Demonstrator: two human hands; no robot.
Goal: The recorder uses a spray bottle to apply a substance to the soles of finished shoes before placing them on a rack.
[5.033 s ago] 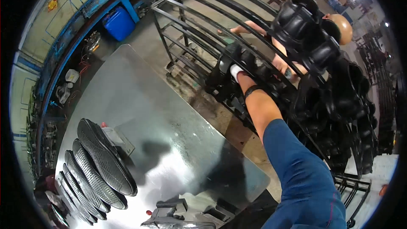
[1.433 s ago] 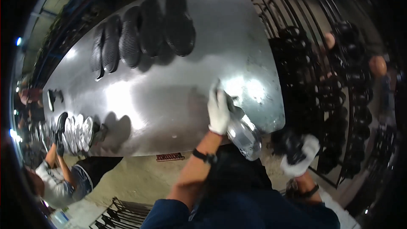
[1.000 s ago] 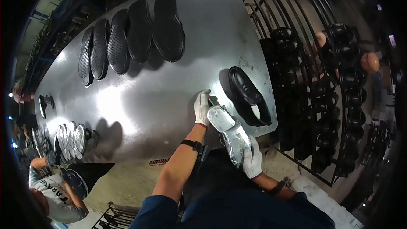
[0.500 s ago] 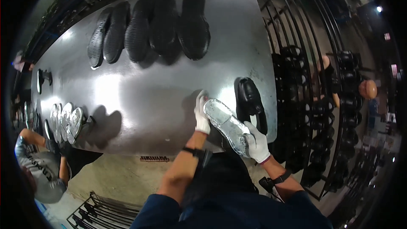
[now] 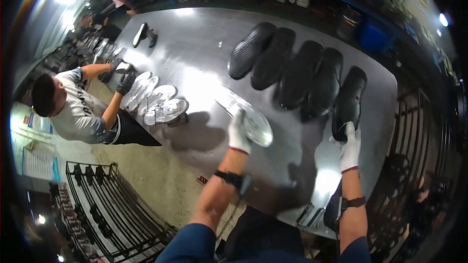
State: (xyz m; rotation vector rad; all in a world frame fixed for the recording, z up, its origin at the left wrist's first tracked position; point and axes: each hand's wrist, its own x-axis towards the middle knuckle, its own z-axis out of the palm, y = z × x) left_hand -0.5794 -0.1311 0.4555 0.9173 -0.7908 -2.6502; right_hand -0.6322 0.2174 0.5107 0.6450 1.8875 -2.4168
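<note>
My left hand (image 5: 239,134), in a white glove, grips a shiny silver sole-shaped piece (image 5: 258,125) around its middle, above the metal table. White-gloved too, my right hand (image 5: 349,148) is closed on the near end of a black ribbed shoe sole (image 5: 352,97), the rightmost of the row. Its thumb side is partly hidden by the sole. Left of it lie several more black soles (image 5: 301,75), side by side and slanting away from me.
The metal table (image 5: 195,44) spreads before me. At its left edge stand several silver sole-shaped pieces (image 5: 168,107), beside a co-worker (image 5: 83,102) in black gloves holding a small pale thing. Black racks stand lower left (image 5: 117,214) and right (image 5: 409,131).
My view has swung left. My right hand has left the silver piece and taken hold of the rightmost black sole. The silver piece is now in my left hand alone.
</note>
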